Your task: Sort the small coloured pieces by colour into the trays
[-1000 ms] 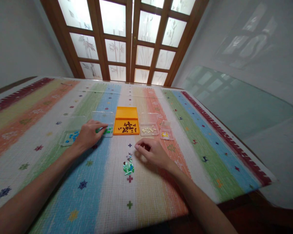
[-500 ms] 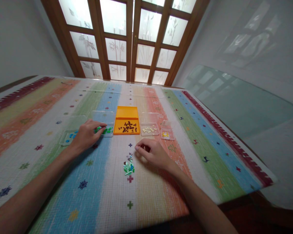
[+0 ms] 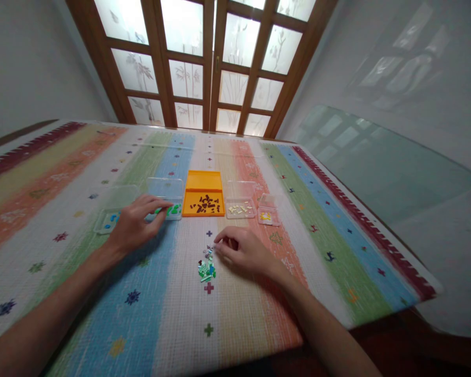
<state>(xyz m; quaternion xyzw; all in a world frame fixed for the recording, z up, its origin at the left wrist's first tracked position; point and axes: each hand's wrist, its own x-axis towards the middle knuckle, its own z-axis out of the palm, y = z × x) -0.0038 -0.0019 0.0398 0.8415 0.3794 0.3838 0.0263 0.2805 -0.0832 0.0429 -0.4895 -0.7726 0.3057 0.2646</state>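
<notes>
My left hand (image 3: pixel 135 222) reaches over a clear box (image 3: pixel 176 217) of green pieces (image 3: pixel 175 209). Its thumb and index finger are pinched together at the fingertips; what is between them is too small to make out. My right hand (image 3: pixel 245 248) hovers beside a small pile of mixed pieces (image 3: pixel 206 270), mostly green with some blue, dark red and silvery ones. The fingers are curled and the thumb and index tips nearly meet at the pile's upper edge. Whether a piece is held there cannot be made out.
An orange box (image 3: pixel 186 212) with its lid raised holds dark brown pieces. Right of it stand a clear box (image 3: pixel 228 214) of cream pieces and a smaller one (image 3: pixel 275 224) with yellow pieces. A clear box (image 3: pixel 99 228) of blue pieces is partly behind my left hand. A striped tablecloth (image 3: pixel 184 319) lies underneath.
My right hand has moved slightly left and down, its fingertips now closer to the pile. My left hand stays at the green box, shifting slightly.
</notes>
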